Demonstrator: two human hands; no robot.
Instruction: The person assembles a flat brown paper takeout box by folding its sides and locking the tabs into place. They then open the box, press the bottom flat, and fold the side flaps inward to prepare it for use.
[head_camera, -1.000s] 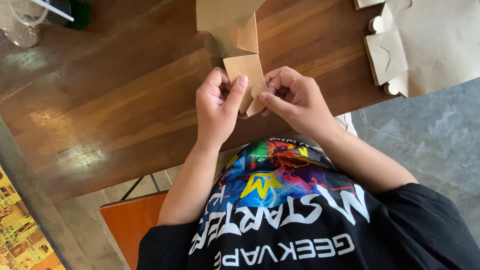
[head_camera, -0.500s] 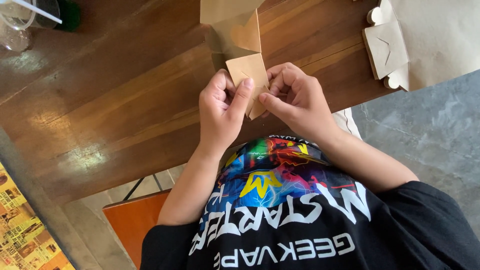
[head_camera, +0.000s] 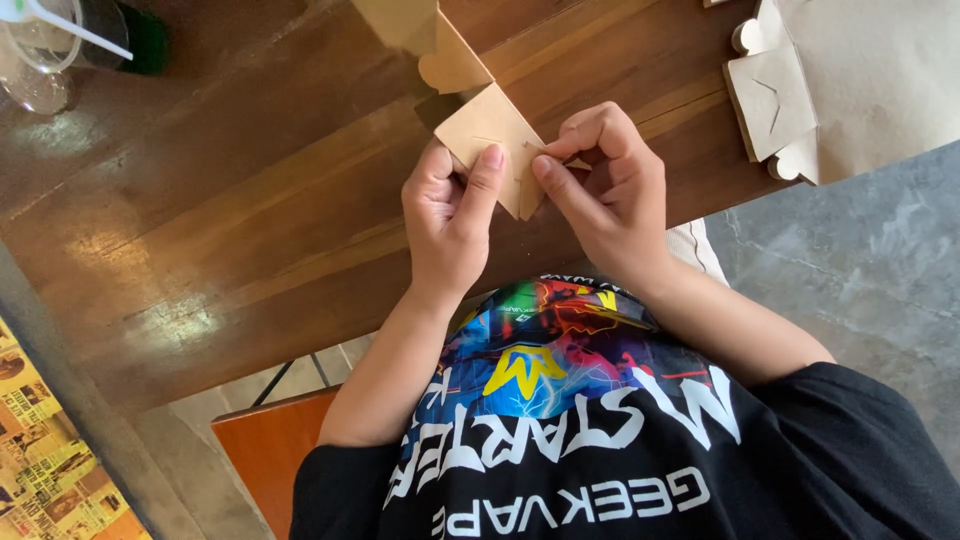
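The left hand pinches the near flap of a brown cardboard box blank, thumb pressed flat on the flap's face and the other fingers curled behind it. The right hand grips the same flap's right edge, thumb and forefinger closed on a small tab at the corner. The blank is partly folded: its near flap is lifted off the table between the two hands, and the rest runs up and away to the top edge of the view, with a rounded tab showing just above the flap. It sits over the near edge of a dark wooden table, straight in front of the person's chest.

At the upper right, well apart from the hands, flat cardboard blanks with scalloped ends and thin slits lie on a large sheet of brown paper. At the upper left a clear plastic cup with a white straw stands beside a dark green container. An orange seat shows below the table edge, a yellow printed poster fills the lower left corner, and grey concrete floor lies to the right.
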